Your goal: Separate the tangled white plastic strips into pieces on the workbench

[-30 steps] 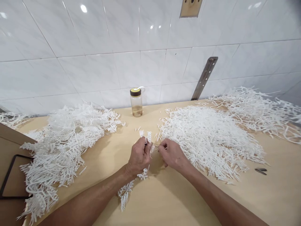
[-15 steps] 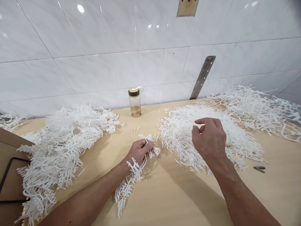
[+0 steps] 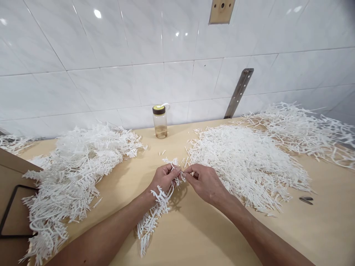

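Observation:
My left hand [image 3: 165, 178] is closed on a white plastic branched strand [image 3: 155, 213], whose twiggy length hangs down past my wrist to the tabletop. At the left fingertips, my right hand [image 3: 203, 181] pinches the small tips of the same strand. Right of my hands spreads a wide heap of small white pieces [image 3: 244, 162]. On the left lies a tall pile of white branched strands [image 3: 74, 173], apart from my left arm. The exact bit between my right fingertips is mostly hidden.
A clear bottle [image 3: 160, 123] with a dark lid stands near the tiled wall. Small metal snips [image 3: 306, 200] lie at the right. Bare branching frames [image 3: 302, 127] sit at the back right. A brown box [image 3: 13, 199] with a black wire handle borders the left.
My right hand has come from above the heap of small pieces leftward to the strand and now pinches its tips. My left hand keeps its hold in nearly the same spot.

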A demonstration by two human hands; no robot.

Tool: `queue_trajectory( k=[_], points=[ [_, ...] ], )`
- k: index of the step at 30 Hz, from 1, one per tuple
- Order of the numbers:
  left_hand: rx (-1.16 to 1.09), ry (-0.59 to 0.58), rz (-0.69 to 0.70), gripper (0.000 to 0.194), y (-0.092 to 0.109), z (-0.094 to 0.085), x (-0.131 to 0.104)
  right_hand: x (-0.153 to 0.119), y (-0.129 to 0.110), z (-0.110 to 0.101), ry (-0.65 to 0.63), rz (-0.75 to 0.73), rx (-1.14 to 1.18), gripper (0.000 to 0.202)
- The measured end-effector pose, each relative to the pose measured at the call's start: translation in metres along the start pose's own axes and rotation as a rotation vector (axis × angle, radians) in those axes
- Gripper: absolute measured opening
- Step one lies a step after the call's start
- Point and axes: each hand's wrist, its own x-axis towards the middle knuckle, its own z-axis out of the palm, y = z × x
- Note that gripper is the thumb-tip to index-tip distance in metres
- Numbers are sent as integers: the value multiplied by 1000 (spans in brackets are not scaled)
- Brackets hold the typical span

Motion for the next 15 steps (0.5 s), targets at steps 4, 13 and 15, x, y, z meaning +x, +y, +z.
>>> queue_trajectory(
  k=[4, 13, 15],
  points=[
    [20, 20, 25, 43, 1, 1, 0, -1, 2, 4, -46, 65, 77, 20],
    [91, 39, 95, 45, -5, 2, 2, 2, -2, -3, -107, 164, 243, 23],
    [102, 44, 102, 44, -5, 2, 2, 2, -2, -2, -105, 186, 250, 21]
  ],
)
